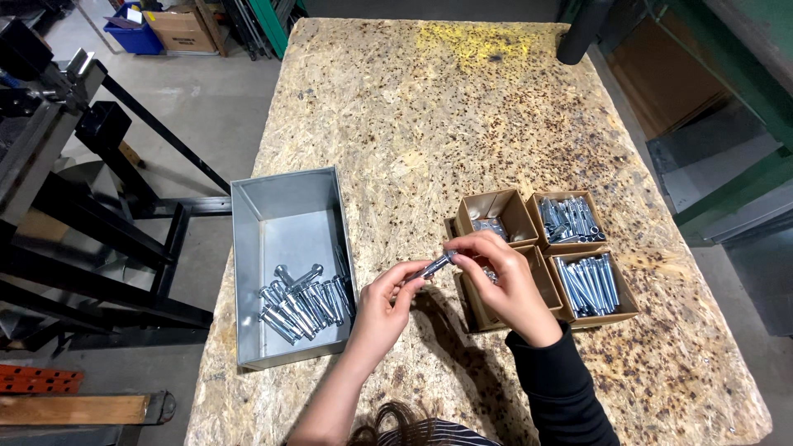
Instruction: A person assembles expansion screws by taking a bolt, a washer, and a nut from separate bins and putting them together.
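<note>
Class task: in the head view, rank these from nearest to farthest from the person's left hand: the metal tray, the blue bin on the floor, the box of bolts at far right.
1. Metal tray, just left of the left hand.
2. Box of bolts, across at right.
3. Blue bin, far top left on the floor.

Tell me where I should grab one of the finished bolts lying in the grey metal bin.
Grip a bolt across its shank with your fingers, coming straight down from above. The bolts lie flat side by side in the near end of the metal bin, whose upright walls block any approach from the side.
</note>
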